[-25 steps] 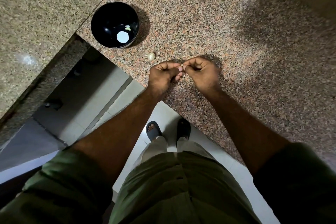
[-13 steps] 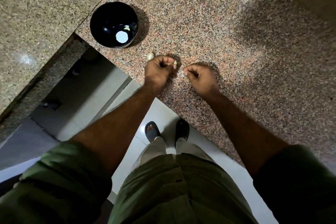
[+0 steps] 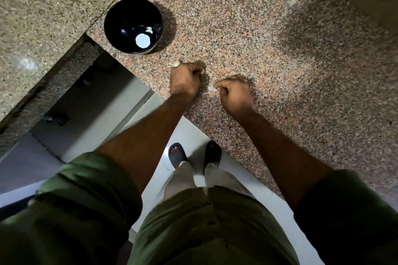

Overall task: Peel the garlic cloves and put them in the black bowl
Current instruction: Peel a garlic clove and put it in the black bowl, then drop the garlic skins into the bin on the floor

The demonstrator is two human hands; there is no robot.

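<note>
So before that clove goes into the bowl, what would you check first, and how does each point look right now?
1. Clove held firmly: ok. The left hand pinches a pale garlic clove at its fingertips.
2. Clove fully peeled: cannot tell, too little of it shows.
3. Peel out of the way: ok. The right hand pinches a white scrap of skin, apart from the left hand.
4. Black bowl upright and open: ok. It stands on the counter beyond the left hand.
5. Room in the bowl: ok. Only a small pale piece lies inside.
6. Spare clove safe: ok, on the counter beside the left hand.
</note>
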